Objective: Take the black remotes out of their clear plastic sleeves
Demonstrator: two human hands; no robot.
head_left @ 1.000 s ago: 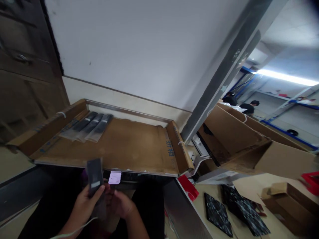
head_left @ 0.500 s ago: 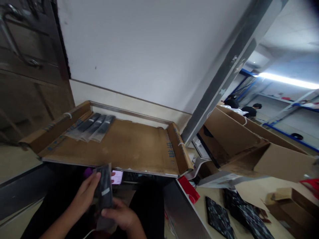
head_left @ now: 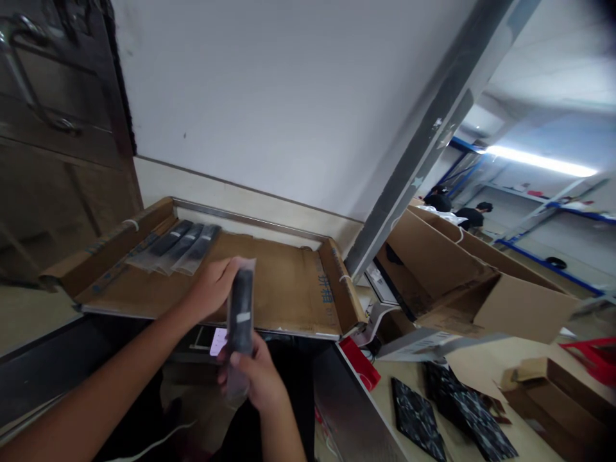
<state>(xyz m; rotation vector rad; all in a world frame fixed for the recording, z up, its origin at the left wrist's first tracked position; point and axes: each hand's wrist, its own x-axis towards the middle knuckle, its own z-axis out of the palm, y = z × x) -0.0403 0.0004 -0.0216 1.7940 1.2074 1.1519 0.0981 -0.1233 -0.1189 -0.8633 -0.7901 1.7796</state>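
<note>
A dark, long item in a frosted plastic bag with a small white label stands nearly upright before me, over the front edge of a cardboard-lined tray. My left hand is closed on the bag's top end. Lower down, my right hand wraps its fingers and thumb round the bag's bottom part. Several similar bagged items lie side by side at the tray's left. What the dark item is cannot be made out through the plastic.
A lit screen shows below the tray edge. To the right are a large open carton, a red box, dark patterned packets on the floor and a smaller carton. Two people are far back. A metal post rises behind the tray.
Both hands have lifted the bagged item up and to the right, from above my lap to the tray's front edge. My left hand has shifted to its top end. The bags on the tray are unmoved.
</note>
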